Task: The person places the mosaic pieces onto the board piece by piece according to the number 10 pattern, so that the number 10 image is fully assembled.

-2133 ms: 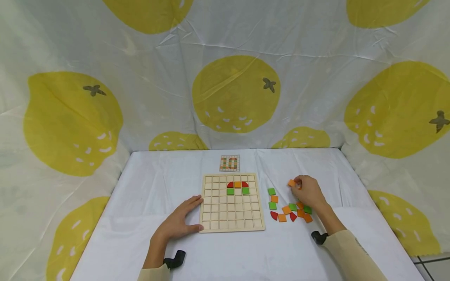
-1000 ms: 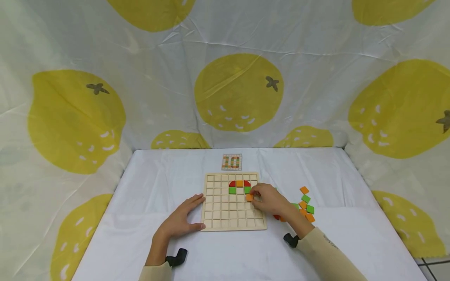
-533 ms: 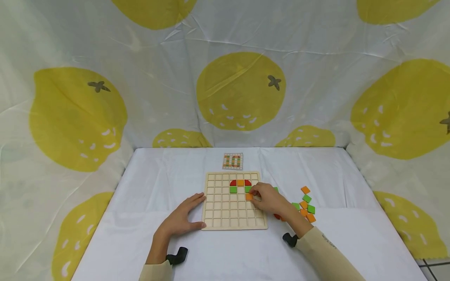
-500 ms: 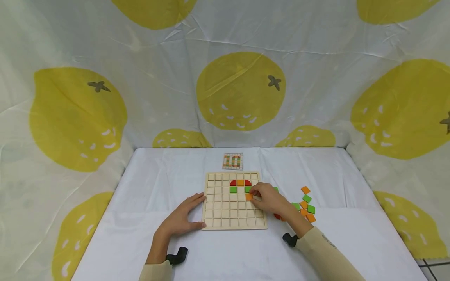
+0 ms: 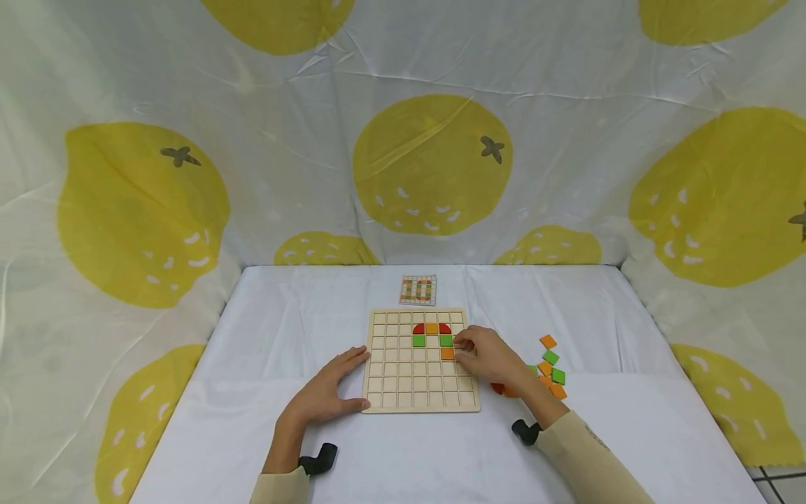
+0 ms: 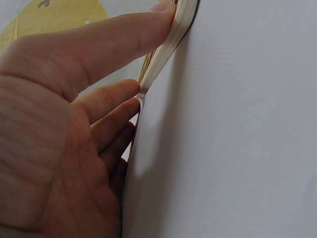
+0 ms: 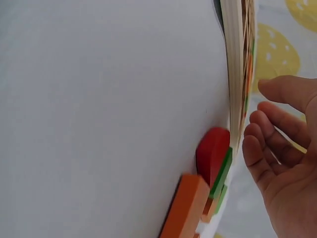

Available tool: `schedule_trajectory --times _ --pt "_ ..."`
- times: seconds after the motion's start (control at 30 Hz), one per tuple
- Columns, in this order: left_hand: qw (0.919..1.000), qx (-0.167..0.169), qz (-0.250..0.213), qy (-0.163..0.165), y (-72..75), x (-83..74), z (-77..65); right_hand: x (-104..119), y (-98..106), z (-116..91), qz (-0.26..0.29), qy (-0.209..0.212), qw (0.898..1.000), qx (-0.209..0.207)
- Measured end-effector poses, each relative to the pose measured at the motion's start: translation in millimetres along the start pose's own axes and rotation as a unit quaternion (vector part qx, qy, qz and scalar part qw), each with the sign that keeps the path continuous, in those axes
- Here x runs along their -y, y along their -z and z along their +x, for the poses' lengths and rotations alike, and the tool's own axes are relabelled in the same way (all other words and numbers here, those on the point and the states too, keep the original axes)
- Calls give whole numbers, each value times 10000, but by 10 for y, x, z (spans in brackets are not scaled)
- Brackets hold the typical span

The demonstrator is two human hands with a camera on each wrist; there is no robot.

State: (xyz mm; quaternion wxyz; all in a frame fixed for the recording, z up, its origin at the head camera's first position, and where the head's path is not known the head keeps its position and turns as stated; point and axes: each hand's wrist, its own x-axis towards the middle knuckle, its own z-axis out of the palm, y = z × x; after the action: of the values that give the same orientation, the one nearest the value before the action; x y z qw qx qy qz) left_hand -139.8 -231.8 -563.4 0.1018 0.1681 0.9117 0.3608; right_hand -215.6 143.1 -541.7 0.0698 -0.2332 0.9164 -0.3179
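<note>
A square wooden grid board (image 5: 397,385) lies on the white cloth. Red quarter-circle tiles (image 5: 418,328) flank an orange square in an upper row, with a green tile (image 5: 418,341) under each. Below the right green one sits another orange square tile (image 5: 448,354). My right hand (image 5: 494,357) hovers over the board's right edge beside that tile; the right wrist view shows nothing between its thumb and loosely bent fingers. My left hand (image 5: 321,392) rests against the board's left edge, thumb and fingertips touching it, fingers fairly straight.
Loose orange tiles (image 5: 548,341) and green tiles (image 5: 557,376) lie right of the board. A red tile (image 5: 497,388) there is partly hidden by my right hand. A small pattern card (image 5: 418,290) lies behind the board. A lemon-print cloth (image 5: 434,164) hangs at the back.
My right hand carried an orange tile from the right-hand pile to the board, set it below the right green tile, and has let go, drawing slightly right. The left hand stays put.
</note>
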Motion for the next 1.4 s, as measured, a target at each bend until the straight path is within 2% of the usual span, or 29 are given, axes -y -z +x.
schedule_trajectory --times 0.27,0.47,0.7,0.97,1.2,1.4 --pt "10000 -69 6 -54 6 15 -1 -102 171 -80 -104 -173 9994 -283" --pt "10000 -41 -48 -50 -8 9 2 -266 322 -184 -234 -362 9975 -565" --pt "10000 -2 -17 -46 -8 -1 12 -525 495 -396 -252 -985 9892 -1059" --pt "10000 3 -29 -19 -8 8 2 -786 688 -624 -458 -1178 9814 -1442" --pt "10000 -7 -9 -2 -17 18 -8 -1004 754 -767 -663 -1642 9752 -1328" --pt "10000 -17 9 -5 -14 17 -9 -1103 762 -823 -556 -1967 9720 -1155"
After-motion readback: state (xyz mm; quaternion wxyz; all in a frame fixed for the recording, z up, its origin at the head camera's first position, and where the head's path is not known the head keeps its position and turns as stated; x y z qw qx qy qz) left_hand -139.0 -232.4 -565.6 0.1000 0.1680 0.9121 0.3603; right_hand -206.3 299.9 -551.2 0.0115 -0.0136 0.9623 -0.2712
